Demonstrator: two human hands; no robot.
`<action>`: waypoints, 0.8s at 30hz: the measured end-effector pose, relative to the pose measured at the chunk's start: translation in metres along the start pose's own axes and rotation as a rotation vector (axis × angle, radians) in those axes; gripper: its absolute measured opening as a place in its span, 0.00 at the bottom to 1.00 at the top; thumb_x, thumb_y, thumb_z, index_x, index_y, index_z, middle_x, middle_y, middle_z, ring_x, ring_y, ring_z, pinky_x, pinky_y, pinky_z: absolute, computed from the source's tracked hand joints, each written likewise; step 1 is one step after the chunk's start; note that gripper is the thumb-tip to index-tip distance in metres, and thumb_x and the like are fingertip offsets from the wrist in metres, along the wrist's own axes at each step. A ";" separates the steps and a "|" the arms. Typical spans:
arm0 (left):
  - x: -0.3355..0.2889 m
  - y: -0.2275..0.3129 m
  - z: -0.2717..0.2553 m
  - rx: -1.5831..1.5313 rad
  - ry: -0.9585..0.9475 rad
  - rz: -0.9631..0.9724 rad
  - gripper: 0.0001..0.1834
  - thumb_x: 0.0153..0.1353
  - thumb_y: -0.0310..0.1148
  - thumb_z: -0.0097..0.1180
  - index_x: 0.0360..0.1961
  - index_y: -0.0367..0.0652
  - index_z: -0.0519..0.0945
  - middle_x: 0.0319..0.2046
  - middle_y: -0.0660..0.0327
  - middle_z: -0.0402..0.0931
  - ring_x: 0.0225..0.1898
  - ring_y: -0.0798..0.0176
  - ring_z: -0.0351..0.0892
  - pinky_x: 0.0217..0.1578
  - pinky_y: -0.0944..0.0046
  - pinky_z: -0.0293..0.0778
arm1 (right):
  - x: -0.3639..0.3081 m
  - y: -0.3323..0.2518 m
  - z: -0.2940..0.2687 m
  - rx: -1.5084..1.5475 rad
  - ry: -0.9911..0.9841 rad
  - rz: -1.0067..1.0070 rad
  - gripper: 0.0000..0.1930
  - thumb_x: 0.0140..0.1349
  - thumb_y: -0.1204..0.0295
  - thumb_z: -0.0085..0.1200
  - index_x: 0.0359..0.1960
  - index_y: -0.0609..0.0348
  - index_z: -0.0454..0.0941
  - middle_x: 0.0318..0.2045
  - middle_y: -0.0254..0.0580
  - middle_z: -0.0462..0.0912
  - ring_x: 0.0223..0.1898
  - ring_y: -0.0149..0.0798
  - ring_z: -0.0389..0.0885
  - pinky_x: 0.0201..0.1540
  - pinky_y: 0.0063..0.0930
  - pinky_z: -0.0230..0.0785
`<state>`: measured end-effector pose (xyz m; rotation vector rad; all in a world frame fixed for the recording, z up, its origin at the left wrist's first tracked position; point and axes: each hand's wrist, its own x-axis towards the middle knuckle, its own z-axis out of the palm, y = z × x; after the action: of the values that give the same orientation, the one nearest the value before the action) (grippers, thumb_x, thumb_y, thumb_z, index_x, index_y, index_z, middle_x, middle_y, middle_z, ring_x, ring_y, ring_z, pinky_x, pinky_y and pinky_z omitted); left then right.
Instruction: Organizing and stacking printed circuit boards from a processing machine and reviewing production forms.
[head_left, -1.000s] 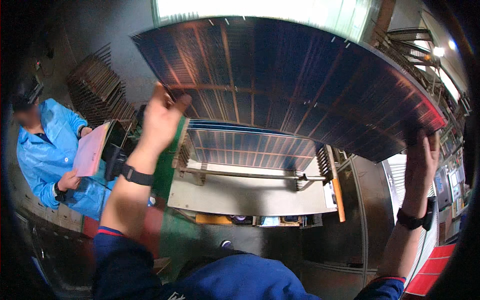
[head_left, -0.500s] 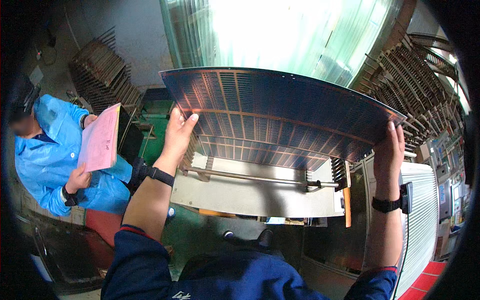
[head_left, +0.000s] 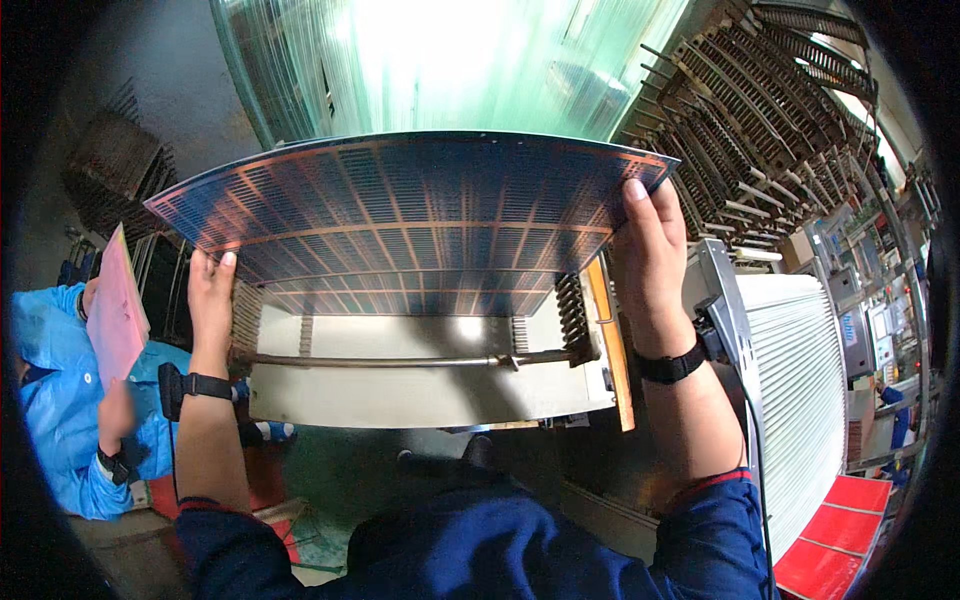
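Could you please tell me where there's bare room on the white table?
The white table is bare between its near edge and the metal rod. Behind the rod, toothed bars crowd the ends and the lower panel the back.

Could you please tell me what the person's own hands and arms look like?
The left hand and right hand are both ungloved. Each wears a black wrist strap with a dark box and a thin cable. The dark blue sleeves end in red trim.
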<state>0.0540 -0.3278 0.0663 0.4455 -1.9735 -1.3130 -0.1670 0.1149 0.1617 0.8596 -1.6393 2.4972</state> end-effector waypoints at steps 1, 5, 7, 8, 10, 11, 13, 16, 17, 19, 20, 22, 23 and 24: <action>-0.001 0.002 0.000 -0.007 0.008 -0.023 0.22 0.72 0.31 0.53 0.64 0.37 0.69 0.60 0.58 0.73 0.62 0.62 0.70 0.65 0.62 0.60 | -0.001 0.002 -0.002 0.004 -0.019 -0.010 0.13 0.73 0.71 0.53 0.55 0.59 0.76 0.49 0.31 0.80 0.51 0.26 0.74 0.60 0.24 0.63; 0.000 0.006 0.004 -0.020 -0.008 -0.053 0.23 0.71 0.31 0.53 0.66 0.38 0.69 0.59 0.59 0.74 0.60 0.64 0.70 0.64 0.63 0.61 | 0.000 0.015 -0.015 0.024 -0.039 0.013 0.12 0.73 0.72 0.51 0.55 0.59 0.76 0.49 0.31 0.79 0.52 0.27 0.73 0.61 0.26 0.62; 0.001 0.001 0.002 -0.016 -0.008 -0.069 0.24 0.71 0.30 0.54 0.66 0.38 0.69 0.59 0.60 0.73 0.60 0.65 0.70 0.64 0.64 0.61 | -0.005 0.014 -0.017 0.024 -0.046 -0.008 0.13 0.74 0.71 0.50 0.57 0.59 0.75 0.51 0.32 0.79 0.53 0.28 0.73 0.62 0.27 0.61; -0.001 -0.002 0.001 -0.026 -0.014 -0.068 0.24 0.71 0.30 0.54 0.66 0.38 0.69 0.60 0.60 0.73 0.60 0.65 0.70 0.64 0.64 0.61 | -0.008 0.013 -0.017 0.048 -0.053 -0.002 0.14 0.74 0.69 0.49 0.57 0.60 0.75 0.52 0.33 0.78 0.54 0.28 0.73 0.63 0.28 0.61; -0.003 -0.004 -0.002 -0.044 -0.019 -0.083 0.25 0.70 0.29 0.54 0.67 0.38 0.68 0.60 0.60 0.73 0.61 0.65 0.70 0.64 0.64 0.61 | -0.011 0.012 -0.020 0.144 -0.081 0.048 0.18 0.75 0.65 0.48 0.60 0.63 0.73 0.55 0.37 0.78 0.58 0.32 0.73 0.66 0.31 0.59; -0.003 -0.004 -0.003 -0.045 -0.023 -0.077 0.25 0.70 0.29 0.54 0.67 0.38 0.68 0.60 0.60 0.73 0.61 0.65 0.70 0.64 0.64 0.61 | -0.010 0.013 -0.019 0.167 -0.052 0.064 0.21 0.76 0.61 0.46 0.61 0.64 0.72 0.58 0.40 0.77 0.60 0.36 0.73 0.67 0.33 0.58; -0.003 -0.004 -0.005 -0.115 -0.045 -0.068 0.25 0.70 0.29 0.54 0.67 0.38 0.68 0.61 0.59 0.73 0.61 0.65 0.70 0.65 0.64 0.61 | -0.004 0.014 -0.022 0.237 -0.048 0.133 0.24 0.77 0.57 0.43 0.62 0.64 0.71 0.59 0.41 0.77 0.61 0.37 0.72 0.68 0.34 0.57; 0.000 -0.002 -0.003 -0.154 -0.081 -0.078 0.26 0.70 0.29 0.54 0.67 0.37 0.67 0.61 0.59 0.72 0.62 0.64 0.70 0.65 0.63 0.60 | 0.000 0.008 -0.014 0.270 0.017 0.160 0.28 0.77 0.51 0.39 0.63 0.64 0.70 0.60 0.44 0.77 0.62 0.39 0.72 0.69 0.37 0.57; 0.000 0.000 -0.002 -0.173 -0.096 -0.063 0.26 0.70 0.29 0.54 0.68 0.37 0.67 0.61 0.59 0.72 0.62 0.64 0.70 0.65 0.63 0.60 | 0.002 0.012 -0.017 0.302 0.057 0.190 0.30 0.76 0.48 0.40 0.62 0.64 0.71 0.59 0.44 0.77 0.61 0.40 0.73 0.68 0.37 0.58; -0.003 0.004 -0.002 -0.189 -0.107 -0.083 0.26 0.70 0.28 0.54 0.68 0.37 0.67 0.61 0.59 0.72 0.62 0.64 0.69 0.66 0.63 0.60 | -0.001 0.007 -0.011 0.302 0.073 0.167 0.30 0.75 0.46 0.42 0.59 0.62 0.73 0.58 0.44 0.78 0.59 0.40 0.74 0.67 0.38 0.60; -0.002 0.003 -0.003 -0.229 -0.121 -0.087 0.26 0.70 0.28 0.54 0.68 0.37 0.66 0.61 0.59 0.72 0.62 0.63 0.69 0.66 0.62 0.59 | 0.001 0.010 -0.022 0.312 0.019 0.211 0.29 0.74 0.45 0.43 0.56 0.61 0.75 0.56 0.44 0.79 0.58 0.40 0.75 0.66 0.39 0.60; -0.002 0.005 -0.002 -0.268 -0.137 -0.093 0.26 0.70 0.28 0.53 0.68 0.37 0.66 0.62 0.59 0.72 0.63 0.63 0.69 0.67 0.62 0.59 | 0.005 0.018 -0.018 0.288 0.097 0.179 0.29 0.73 0.44 0.44 0.55 0.60 0.75 0.54 0.44 0.80 0.57 0.41 0.76 0.66 0.39 0.61; -0.002 0.009 -0.001 -0.281 -0.136 -0.083 0.27 0.70 0.27 0.53 0.69 0.37 0.65 0.62 0.59 0.72 0.63 0.63 0.69 0.66 0.62 0.60 | 0.006 0.020 -0.015 0.268 0.171 0.147 0.29 0.73 0.44 0.44 0.53 0.60 0.76 0.53 0.44 0.81 0.56 0.41 0.77 0.66 0.39 0.61; -0.003 0.012 0.001 -0.294 -0.134 -0.072 0.27 0.70 0.27 0.53 0.69 0.38 0.65 0.62 0.59 0.72 0.62 0.63 0.70 0.66 0.62 0.61 | 0.004 0.023 -0.012 0.252 0.221 0.162 0.32 0.72 0.40 0.43 0.53 0.60 0.76 0.51 0.44 0.82 0.55 0.42 0.77 0.65 0.40 0.62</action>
<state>0.0567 -0.3205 0.0756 0.2946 -1.8437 -1.6863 -0.1830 0.1134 0.1409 0.4575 -1.3977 2.8327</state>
